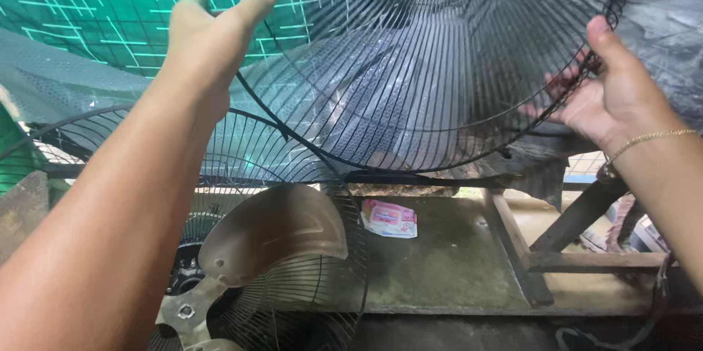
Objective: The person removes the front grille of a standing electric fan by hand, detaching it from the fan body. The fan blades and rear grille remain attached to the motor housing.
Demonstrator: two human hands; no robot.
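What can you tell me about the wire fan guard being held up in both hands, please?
The fan guard is a large round dome of thin black wire: many ribs fan out from a dark hub at the top edge of the picture and cross a few ring wires down to a thicker rim. It is held up and tilted, its hollow side facing the camera. The left hand grips its rim on one side, and the right hand hooks fingers through the wires on the other. Nothing else visibly touches it.

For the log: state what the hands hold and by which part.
Both hands hold the black wire fan guard by its outer rim: the left hand on the left edge, the right hand on the right edge.
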